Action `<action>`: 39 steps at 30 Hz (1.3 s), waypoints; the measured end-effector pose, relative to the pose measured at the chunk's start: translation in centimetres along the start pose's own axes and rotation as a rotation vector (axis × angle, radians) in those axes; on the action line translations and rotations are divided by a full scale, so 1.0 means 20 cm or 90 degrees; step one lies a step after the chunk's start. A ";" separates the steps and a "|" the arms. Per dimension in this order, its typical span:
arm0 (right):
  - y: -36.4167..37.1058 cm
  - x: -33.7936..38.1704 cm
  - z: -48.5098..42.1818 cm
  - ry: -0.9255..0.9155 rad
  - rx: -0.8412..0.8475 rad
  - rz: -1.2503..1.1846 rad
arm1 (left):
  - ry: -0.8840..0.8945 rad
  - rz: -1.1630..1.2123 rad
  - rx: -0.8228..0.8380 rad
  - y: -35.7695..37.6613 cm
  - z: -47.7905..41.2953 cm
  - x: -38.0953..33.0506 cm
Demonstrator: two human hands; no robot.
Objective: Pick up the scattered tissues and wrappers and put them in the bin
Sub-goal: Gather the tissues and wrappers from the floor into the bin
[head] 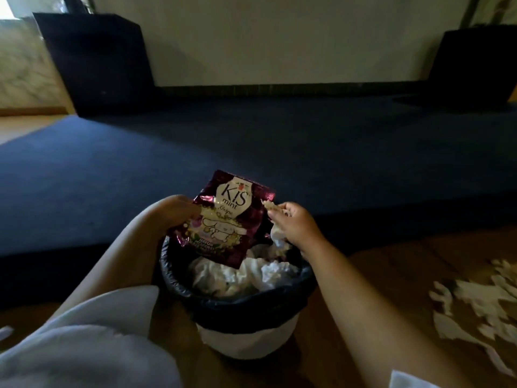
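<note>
A white bin (pixel 246 340) with a black liner stands on the wooden floor below my hands, and crumpled white tissues (pixel 251 275) lie inside it. My left hand (pixel 174 211) grips the left edge of a dark red Kis mint wrapper (pixel 223 219), which hangs tilted over the bin's far rim. My right hand (pixel 293 222) is closed on a crumpled white tissue (pixel 277 236) just right of the wrapper, above the bin's right rim. A small scrap shows between its fingertips.
A dark blue carpet (pixel 251 152) covers the floor beyond the bin. Two dark boxes (pixel 95 63) stand at the back left and back right against a pale wall. Patches of light or paper (pixel 481 303) lie on the wooden floor at the right.
</note>
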State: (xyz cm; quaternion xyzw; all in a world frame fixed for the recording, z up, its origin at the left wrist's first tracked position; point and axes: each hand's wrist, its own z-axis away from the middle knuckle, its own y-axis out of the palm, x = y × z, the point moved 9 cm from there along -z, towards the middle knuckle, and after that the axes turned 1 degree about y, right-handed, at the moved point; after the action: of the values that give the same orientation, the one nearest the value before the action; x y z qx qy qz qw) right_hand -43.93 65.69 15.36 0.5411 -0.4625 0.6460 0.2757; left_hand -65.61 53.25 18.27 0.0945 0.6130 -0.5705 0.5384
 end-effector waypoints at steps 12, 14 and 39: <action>0.01 -0.04 0.03 0.037 0.070 0.136 | 0.128 -0.366 -0.078 0.17 0.05 -0.18; -0.05 -0.02 0.02 0.022 0.047 0.115 | 0.195 -0.345 -0.089 0.27 0.10 -0.30; -2.11 -1.76 1.61 0.307 -0.384 0.256 | 0.466 -0.353 0.556 2.97 1.22 -0.53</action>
State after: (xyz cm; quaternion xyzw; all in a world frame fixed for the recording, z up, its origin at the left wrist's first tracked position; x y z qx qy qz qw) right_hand 15.65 59.67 -5.99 0.1695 -0.6490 0.6308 0.3901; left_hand -4.60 58.68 -3.52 0.3320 0.4697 -0.8172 0.0380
